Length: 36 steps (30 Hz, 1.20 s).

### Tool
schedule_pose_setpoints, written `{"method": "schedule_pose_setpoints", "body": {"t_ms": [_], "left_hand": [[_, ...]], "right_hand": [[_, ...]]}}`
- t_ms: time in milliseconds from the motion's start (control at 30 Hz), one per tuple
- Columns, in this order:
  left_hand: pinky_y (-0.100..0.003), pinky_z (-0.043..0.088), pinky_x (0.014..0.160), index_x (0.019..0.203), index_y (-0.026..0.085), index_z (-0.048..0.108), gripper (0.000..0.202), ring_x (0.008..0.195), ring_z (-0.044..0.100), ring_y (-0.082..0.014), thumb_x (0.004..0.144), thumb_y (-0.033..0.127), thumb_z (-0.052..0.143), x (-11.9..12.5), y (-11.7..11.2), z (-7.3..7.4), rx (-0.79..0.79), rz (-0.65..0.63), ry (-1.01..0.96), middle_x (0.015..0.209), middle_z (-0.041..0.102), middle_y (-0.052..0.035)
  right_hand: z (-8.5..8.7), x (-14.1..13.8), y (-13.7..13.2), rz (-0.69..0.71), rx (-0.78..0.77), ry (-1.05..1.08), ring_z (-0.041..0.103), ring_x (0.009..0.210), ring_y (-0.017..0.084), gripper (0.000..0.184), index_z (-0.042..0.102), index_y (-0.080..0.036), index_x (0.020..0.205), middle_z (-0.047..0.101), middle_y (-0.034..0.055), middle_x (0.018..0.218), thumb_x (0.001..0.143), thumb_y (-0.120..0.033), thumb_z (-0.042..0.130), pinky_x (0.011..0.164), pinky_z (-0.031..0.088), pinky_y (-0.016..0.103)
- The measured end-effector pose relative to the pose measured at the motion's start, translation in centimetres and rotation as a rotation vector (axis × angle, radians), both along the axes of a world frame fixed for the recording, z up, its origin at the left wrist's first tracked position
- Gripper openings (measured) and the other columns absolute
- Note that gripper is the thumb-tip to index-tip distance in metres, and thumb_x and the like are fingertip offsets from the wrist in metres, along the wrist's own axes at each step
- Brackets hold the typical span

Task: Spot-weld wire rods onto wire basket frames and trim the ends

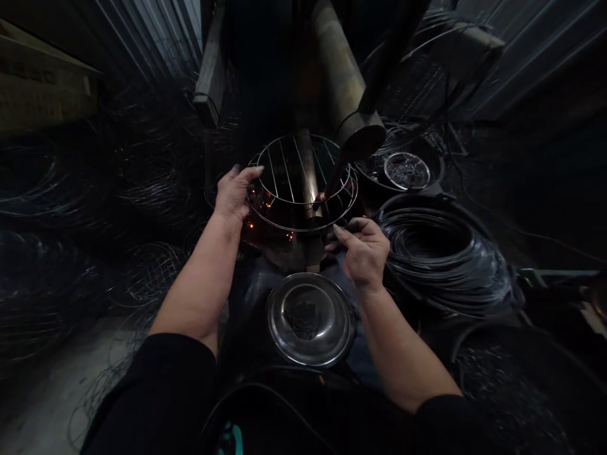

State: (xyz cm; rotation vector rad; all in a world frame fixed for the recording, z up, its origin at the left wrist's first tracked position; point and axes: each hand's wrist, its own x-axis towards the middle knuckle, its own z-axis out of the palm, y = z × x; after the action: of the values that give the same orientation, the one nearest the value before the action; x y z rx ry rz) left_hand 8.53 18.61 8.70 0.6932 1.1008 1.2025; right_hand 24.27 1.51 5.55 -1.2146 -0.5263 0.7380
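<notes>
A round wire cage [303, 183] made of a ring and straight ribs sits under a large metal welding head [353, 120]. Orange sparks glow at its lower left rim. My left hand [234, 189] grips the cage's left rim, fingers curled over the ring. My right hand [363, 249] is closed at the cage's near right rim, pinching what looks like a thin wire. A shiny steel bowl [310, 319] holding small wire pieces rests between my forearms.
A big coil of dark wire rings [441, 253] lies to the right. Behind it stands a black tub [408, 170] with a small ring on top. Stacks of finished wire cages [152, 272] fill the left side. Corrugated walls close the back.
</notes>
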Motion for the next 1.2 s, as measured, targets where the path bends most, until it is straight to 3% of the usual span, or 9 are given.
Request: {"method": "schedule_pose_setpoints", "body": {"t_ms": [133, 300, 433, 667, 800, 1000, 1200], "left_hand": [[-0.022, 0.039, 0.047, 0.082, 0.018, 0.056, 0.039, 0.056, 0.058, -0.0129, 0.050, 0.011, 0.075, -0.4, -0.5, 0.2, -0.017, -0.122, 0.047, 0.067, 0.060, -0.0001], [-0.019, 0.034, 0.044, 0.088, 0.019, 0.054, 0.045, 0.053, 0.055, -0.0101, 0.049, 0.010, 0.074, -0.7, -3.6, 0.1, -0.021, 0.060, -0.015, 0.062, 0.057, 0.0047], [-0.018, 0.033, 0.045, 0.096, 0.020, 0.053, 0.052, 0.054, 0.054, -0.0083, 0.050, 0.009, 0.076, -0.7, -5.2, 0.1, 0.000, 0.165, -0.048, 0.063, 0.056, 0.0069], [-0.017, 0.033, 0.045, 0.081, 0.020, 0.049, 0.045, 0.054, 0.053, -0.0077, 0.048, 0.011, 0.077, -0.6, -6.0, -0.2, -0.007, 0.167, -0.083, 0.061, 0.055, 0.0074], [-0.017, 0.032, 0.045, 0.075, 0.019, 0.048, 0.042, 0.052, 0.051, -0.0068, 0.046, 0.014, 0.078, 0.1, -7.6, -0.5, -0.029, 0.109, -0.126, 0.061, 0.055, 0.0065], [-0.017, 0.031, 0.044, 0.077, 0.019, 0.051, 0.045, 0.052, 0.050, -0.0057, 0.044, 0.015, 0.081, 1.3, -9.1, -0.8, -0.018, 0.077, -0.130, 0.064, 0.053, 0.0071], [-0.017, 0.032, 0.044, 0.077, 0.018, 0.052, 0.043, 0.052, 0.051, -0.0055, 0.045, 0.016, 0.080, 1.7, -9.3, -1.7, -0.010, 0.100, -0.121, 0.066, 0.054, 0.0067]], "right_hand": [[0.2, -0.2, -0.4, 0.087, -0.031, 0.005, 0.058, 0.040, 0.012, 0.033, 0.049, -0.020, 0.073, 0.060, -0.0067, 0.055, 0.059, -0.029, 0.078, 0.035, 0.047, 0.021], [0.4, -1.0, -1.2, 0.157, -0.062, -0.075, 0.061, 0.044, 0.013, 0.032, 0.053, -0.018, 0.071, 0.062, -0.0048, 0.056, 0.062, -0.031, 0.081, 0.041, 0.052, 0.023], [0.8, -1.2, -2.0, 0.203, -0.089, -0.132, 0.060, 0.041, 0.013, 0.026, 0.060, -0.017, 0.073, 0.062, -0.0033, 0.055, 0.063, -0.030, 0.081, 0.039, 0.048, 0.021], [1.0, -0.3, -2.9, 0.258, -0.154, -0.113, 0.051, 0.033, 0.010, 0.034, 0.052, -0.018, 0.068, 0.059, -0.0053, 0.049, 0.059, -0.028, 0.084, 0.030, 0.036, 0.018], [1.1, -0.5, -3.3, 0.272, -0.144, -0.105, 0.054, 0.034, 0.011, 0.035, 0.053, -0.018, 0.068, 0.061, -0.0048, 0.051, 0.057, -0.027, 0.086, 0.031, 0.038, 0.019], [1.5, -0.2, -4.6, 0.313, -0.212, -0.131, 0.062, 0.045, 0.014, 0.029, 0.068, -0.012, 0.076, 0.066, 0.0021, 0.058, 0.062, -0.033, 0.083, 0.040, 0.046, 0.021], [0.8, 0.1, -5.2, 0.396, -0.213, -0.072, 0.055, 0.036, 0.012, 0.033, 0.059, -0.017, 0.085, 0.065, -0.0029, 0.057, 0.064, -0.030, 0.081, 0.035, 0.043, 0.021]]}}
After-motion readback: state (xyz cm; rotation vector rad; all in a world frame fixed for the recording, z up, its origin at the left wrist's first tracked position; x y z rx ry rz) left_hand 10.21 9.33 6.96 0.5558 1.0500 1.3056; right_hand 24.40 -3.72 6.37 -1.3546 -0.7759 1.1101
